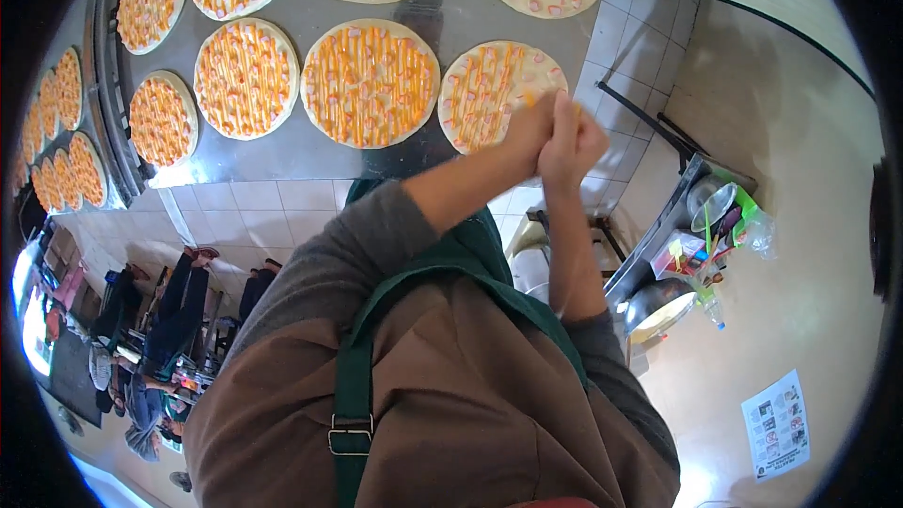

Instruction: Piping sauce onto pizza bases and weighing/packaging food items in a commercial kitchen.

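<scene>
Signage first: we log one white rectangular printed sheet (pixel 777 425) with small coloured pictures, lying on the floor at the lower right of the frame. Right of centre we note a steel rack (pixel 673 226) carrying bowls, a clear bag and green and yellow packets, too small for us to sort further.

Hands: we find our left hand (pixel 529 134) and right hand (pixel 574 139) pressed together just right of centre, fingers curled closed around something small and orange-yellow that peeks out at the top; what it is we cannot tell. Both hover over the lower right edge of a round pizza base (pixel 484 92) striped with orange sauce and dotted with pink pieces, lying on the steel desk (pixel 310 165). More topped bases fill the desk across the upper frame and upper left. Brown top and green apron straps occupy the lower centre.
</scene>
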{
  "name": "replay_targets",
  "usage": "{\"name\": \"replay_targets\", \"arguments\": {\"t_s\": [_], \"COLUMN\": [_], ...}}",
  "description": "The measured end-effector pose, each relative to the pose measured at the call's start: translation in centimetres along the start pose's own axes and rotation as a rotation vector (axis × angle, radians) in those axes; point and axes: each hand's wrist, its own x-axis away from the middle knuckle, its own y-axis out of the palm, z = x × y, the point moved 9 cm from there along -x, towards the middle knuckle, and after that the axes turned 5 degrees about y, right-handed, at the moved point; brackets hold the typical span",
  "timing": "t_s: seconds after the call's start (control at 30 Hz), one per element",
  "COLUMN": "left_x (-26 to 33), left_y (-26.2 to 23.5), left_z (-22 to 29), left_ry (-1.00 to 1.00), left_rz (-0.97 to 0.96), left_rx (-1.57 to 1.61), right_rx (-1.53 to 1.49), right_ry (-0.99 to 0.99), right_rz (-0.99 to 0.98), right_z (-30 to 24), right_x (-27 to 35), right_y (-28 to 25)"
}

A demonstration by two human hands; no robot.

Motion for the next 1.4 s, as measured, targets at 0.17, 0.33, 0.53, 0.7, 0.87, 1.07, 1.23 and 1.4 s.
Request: {"name": "replay_targets", "arguments": {"t_s": [0.17, 0.33, 0.53, 0.7, 0.87, 1.07, 1.23, 1.4], "left_x": [8.4, -0.7, 4.7, 3.2, -0.7, 4.8, -2.4, 0.2], "left_y": [-0.5, 0.4, -0.3, 0.3, 3.7, 0.5, 1.1, 2.0], "left_z": [-4.5, -0.5, -7.9, -4.6, 3.1, -5.8, -3.8, -2.8], "left_ry": [-0.295, 0.155, -0.254, 0.058, 0.213, 0.252, 0.063, 0.074], "left_rz": [0.127, -0.029, 0.204, -0.032, -0.185, -0.002, -0.05, -0.052], "left_rx": [0.223, -0.362, 0.394, -0.496, -0.596, -0.496, -0.494, -0.214], "right_rx": [0.023, -0.006, 0.106, 0.082, 0.038, -0.052, 0.079, 0.044], "right_ry": [0.14, -0.055, 0.062, 0.077, -0.067, 0.192, -0.03, 0.054], "right_rz": [-0.057, -0.013, -0.039, -0.027, 0.022, -0.068, 0.004, 0.004], "right_z": [3.2, -0.2, 2.4, 2.2, -0.4, 3.6, -0.2, 1.1], "right_x": [7.7, -0.5, 4.6, 3.9, -1.6, 7.4, -0.8, 0.3], "right_y": [-1.7, -0.4, -2.1, -2.6, -1.8, -3.2, -1.7, -2.4]}}
